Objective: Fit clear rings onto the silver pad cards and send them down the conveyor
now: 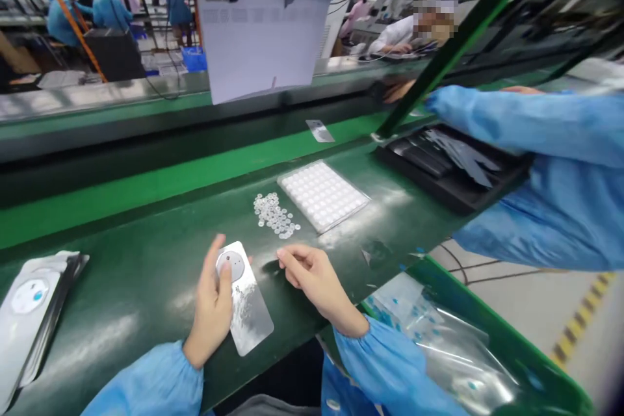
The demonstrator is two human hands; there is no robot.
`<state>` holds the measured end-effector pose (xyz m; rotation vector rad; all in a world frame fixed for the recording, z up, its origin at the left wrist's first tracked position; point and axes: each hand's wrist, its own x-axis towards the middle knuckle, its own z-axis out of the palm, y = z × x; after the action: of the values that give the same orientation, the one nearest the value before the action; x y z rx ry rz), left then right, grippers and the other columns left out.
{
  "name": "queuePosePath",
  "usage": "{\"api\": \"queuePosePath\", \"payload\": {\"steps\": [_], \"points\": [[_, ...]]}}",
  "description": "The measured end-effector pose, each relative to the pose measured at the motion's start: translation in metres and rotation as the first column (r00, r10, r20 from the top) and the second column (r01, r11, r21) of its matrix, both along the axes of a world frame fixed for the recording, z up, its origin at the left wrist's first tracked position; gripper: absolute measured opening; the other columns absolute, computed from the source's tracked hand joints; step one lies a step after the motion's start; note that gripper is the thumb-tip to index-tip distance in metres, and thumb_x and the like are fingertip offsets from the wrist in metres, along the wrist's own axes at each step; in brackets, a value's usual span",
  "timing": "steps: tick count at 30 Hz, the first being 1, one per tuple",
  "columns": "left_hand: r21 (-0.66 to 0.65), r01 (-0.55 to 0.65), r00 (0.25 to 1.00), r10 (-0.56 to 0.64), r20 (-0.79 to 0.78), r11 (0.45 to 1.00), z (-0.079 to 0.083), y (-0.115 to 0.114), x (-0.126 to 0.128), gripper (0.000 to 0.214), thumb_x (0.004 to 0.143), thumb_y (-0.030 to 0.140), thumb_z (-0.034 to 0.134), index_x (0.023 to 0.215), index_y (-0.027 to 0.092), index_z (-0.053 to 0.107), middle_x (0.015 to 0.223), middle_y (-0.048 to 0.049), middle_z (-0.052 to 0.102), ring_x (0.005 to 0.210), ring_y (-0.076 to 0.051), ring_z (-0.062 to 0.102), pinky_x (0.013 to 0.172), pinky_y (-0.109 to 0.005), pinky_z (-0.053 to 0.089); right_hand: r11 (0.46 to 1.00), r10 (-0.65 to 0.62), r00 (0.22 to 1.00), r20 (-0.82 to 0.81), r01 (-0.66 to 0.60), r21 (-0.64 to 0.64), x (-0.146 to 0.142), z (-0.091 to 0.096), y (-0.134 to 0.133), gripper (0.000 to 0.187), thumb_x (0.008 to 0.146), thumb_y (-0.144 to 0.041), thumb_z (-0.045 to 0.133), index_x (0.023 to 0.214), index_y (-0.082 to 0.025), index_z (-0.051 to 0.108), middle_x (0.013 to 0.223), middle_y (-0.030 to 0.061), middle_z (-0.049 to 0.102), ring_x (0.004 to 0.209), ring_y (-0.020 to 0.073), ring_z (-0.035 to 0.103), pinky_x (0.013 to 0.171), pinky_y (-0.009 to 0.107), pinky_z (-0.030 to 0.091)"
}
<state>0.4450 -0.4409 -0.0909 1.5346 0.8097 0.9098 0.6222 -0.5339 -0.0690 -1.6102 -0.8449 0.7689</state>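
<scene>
My left hand point(213, 305) grips a silvery phone back cover point(251, 315) by its upper part, thumb on the front next to the round camera area point(231, 266). The cover is tilted above the green bench. To its right, my right hand point(312, 276) has thumb and forefinger pinched together; whatever is between the fingertips is too small to make out. Just beyond that hand lies a loose pile of small white rings point(275, 214). A clear-edged tray of white round pieces point(324, 195) sits beside the pile.
Stacked phone covers point(29, 312) lie at the left. A black bin point(453, 162) with dark strips stands at the right, near a co-worker's blue sleeve point(536, 120). Below is a green bin with clear plastic film point(439, 344). A paper sheet point(263, 39) hangs ahead.
</scene>
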Motion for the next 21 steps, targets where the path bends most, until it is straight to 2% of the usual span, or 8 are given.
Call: {"api": "queuePosePath", "payload": {"steps": [2,4,8,12,15,21], "points": [[0.068,0.038,0.997,-0.033,-0.07,0.997,-0.001,0.002,-0.002,0.036,0.101,0.042,0.057,0.125,0.02,0.073,0.123,-0.0106,0.075,0.113,-0.026,0.072,0.101,-0.036,0.055,1.0,0.006,0.99,-0.139,-0.005,0.012,-0.017,0.004,0.001,0.054,0.085,-0.069,0.068,0.074,-0.017,0.063,0.047,-0.0058,0.042,0.042,0.0088,0.036,0.041,0.022,0.028],[0.088,0.076,0.994,-0.068,-0.089,0.993,-0.001,0.003,-0.002,0.028,0.097,0.038,0.064,0.114,0.021,0.079,0.115,-0.0086,0.078,0.108,-0.025,0.073,0.098,-0.034,0.057,1.0,0.014,0.984,-0.179,-0.011,0.02,-0.029,0.006,0.003,0.053,0.082,-0.068,0.072,0.071,-0.017,0.063,0.047,-0.0055,0.042,0.042,0.0082,0.035,0.041,0.021,0.027],[0.113,0.098,0.994,-0.092,-0.054,0.989,0.003,-0.001,0.0,0.03,0.081,0.027,0.084,0.111,0.025,0.081,0.108,-0.0066,0.08,0.097,-0.023,0.076,0.088,-0.029,0.06,0.999,0.033,0.977,-0.211,-0.024,0.044,-0.039,0.006,0.003,0.049,0.082,-0.063,0.074,0.073,-0.016,0.068,0.049,-0.0045,0.046,0.044,0.0074,0.035,0.042,0.021,0.03],[0.163,0.103,0.995,-0.104,-0.003,0.981,0.004,-0.002,0.0,0.021,0.083,0.018,0.082,0.102,0.027,0.084,0.098,-0.004,0.082,0.089,-0.019,0.077,0.082,-0.024,0.06,0.998,0.04,0.977,-0.211,-0.029,0.056,-0.042,0.006,0.0,0.043,0.084,-0.057,0.076,0.072,-0.015,0.07,0.054,-0.0026,0.051,0.045,0.007,0.038,0.043,0.02,0.033],[0.184,0.109,0.993,-0.116,0.029,0.977,0.005,-0.001,-0.002,0.024,0.083,0.014,0.082,0.103,0.028,0.083,0.097,-0.0029,0.082,0.089,-0.018,0.077,0.082,-0.021,0.06,0.998,0.046,0.975,-0.216,-0.034,0.062,-0.042,0.007,-0.003,0.041,0.085,-0.054,0.076,0.072,-0.016,0.071,0.056,-0.0023,0.052,0.045,0.0072,0.04,0.044,0.02,0.037],[0.212,0.13,0.99,-0.14,0.031,0.969,0.007,-0.001,-0.001,0.022,0.083,0.014,0.082,0.098,0.028,0.084,0.097,-0.0018,0.082,0.09,-0.017,0.078,0.08,-0.02,0.06,0.998,0.069,0.976,-0.208,-0.065,0.025,-0.037,0.006,-0.009,0.032,0.078,-0.047,0.084,0.078,-0.017,0.074,0.06,-0.0004,0.057,0.061,0.0158,0.059,0.058,0.025,0.05]]}}
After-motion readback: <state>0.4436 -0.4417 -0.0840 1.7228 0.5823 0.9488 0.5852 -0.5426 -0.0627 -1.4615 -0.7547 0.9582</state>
